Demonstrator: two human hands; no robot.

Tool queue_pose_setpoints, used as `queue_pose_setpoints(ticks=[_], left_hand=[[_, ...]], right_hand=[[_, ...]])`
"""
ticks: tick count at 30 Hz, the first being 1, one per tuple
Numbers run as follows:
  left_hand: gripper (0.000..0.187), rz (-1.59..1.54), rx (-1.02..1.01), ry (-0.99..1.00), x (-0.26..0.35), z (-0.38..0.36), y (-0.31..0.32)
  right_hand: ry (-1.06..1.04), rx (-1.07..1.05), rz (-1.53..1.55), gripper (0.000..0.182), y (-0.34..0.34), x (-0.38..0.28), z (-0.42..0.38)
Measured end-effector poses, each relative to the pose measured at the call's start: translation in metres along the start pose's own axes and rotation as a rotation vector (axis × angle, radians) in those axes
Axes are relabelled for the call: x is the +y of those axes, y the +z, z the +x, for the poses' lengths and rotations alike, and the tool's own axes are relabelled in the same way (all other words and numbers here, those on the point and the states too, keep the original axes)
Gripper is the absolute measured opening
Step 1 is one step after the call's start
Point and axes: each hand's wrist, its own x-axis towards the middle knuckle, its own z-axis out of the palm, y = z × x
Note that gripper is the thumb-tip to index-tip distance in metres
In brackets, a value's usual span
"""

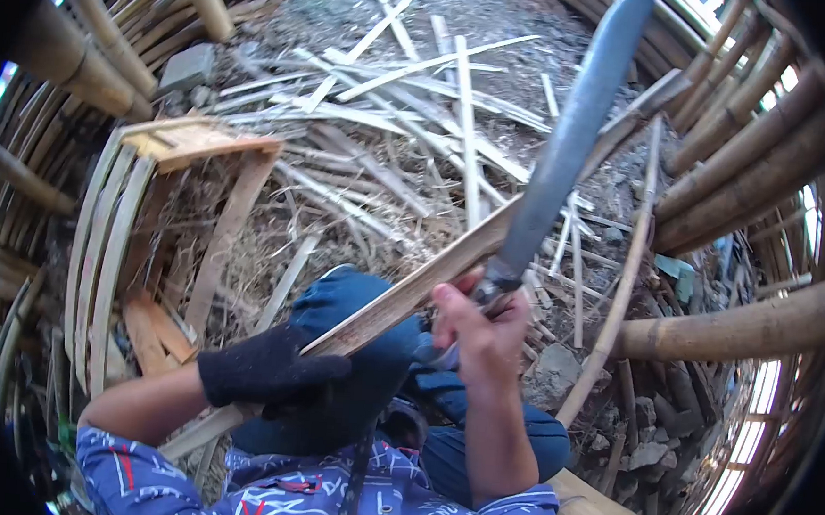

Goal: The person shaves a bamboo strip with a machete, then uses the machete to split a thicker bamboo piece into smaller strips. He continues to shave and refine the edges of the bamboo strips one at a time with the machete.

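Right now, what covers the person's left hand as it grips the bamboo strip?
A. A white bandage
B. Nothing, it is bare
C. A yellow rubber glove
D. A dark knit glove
D: the left hand wears a dark knit glove and closes around the bamboo strip, while the bare right hand holds the long knife.

Bamboo-walled enclosure, daylight at the edges

The dirt floor (578,27) carries scattered bamboo strips (394,96), dry shavings and stones (190,65). Thick poles (724,330) ring the area. A slatted bamboo frame (117,230) stands at left. Daylight enters between the poles.
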Motion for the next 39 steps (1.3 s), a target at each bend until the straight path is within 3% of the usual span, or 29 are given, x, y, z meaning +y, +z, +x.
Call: queue_pose_setpoints(ticks=[6,15,24,27,31,35,39], left_hand=[[0.037,0.127,0.102,0.072,-0.011,0.002,0.003],[0.036,0.012,0.187,0.078,-0.012,-0.001,0.008],[0.030,0.042,0.111,0.053,-0.006,-0.006,0.003],[0.029,0.253,0.077,0.039,-0.006,-0.013,-0.001],[0.033,0.250,0.032,-0.023,-0.017,-0.027,-0.005],[0.035,0.261,0.081,0.017,-0.042,-0.031,-0.009],[0.036,0.169,0.022,-0.059,-0.019,-0.035,-0.011]], right_hand=[[0.006,-0.016,-0.075,0.012,-0.001,-0.005,-0.004],[0.032,-0.035,-0.048,0.014,-0.003,-0.007,-0.008],[0.045,-0.030,-0.053,0.018,-0.006,-0.005,-0.010],[-0.040,0.070,-0.112,0.021,-0.012,-0.006,-0.005],[-0.120,0.237,-0.047,0.016,-0.023,-0.020,0.011],[-0.136,0.263,-0.071,0.016,-0.048,-0.029,0.030],[-0.164,0.306,-0.002,0.016,-0.058,-0.035,0.041]])
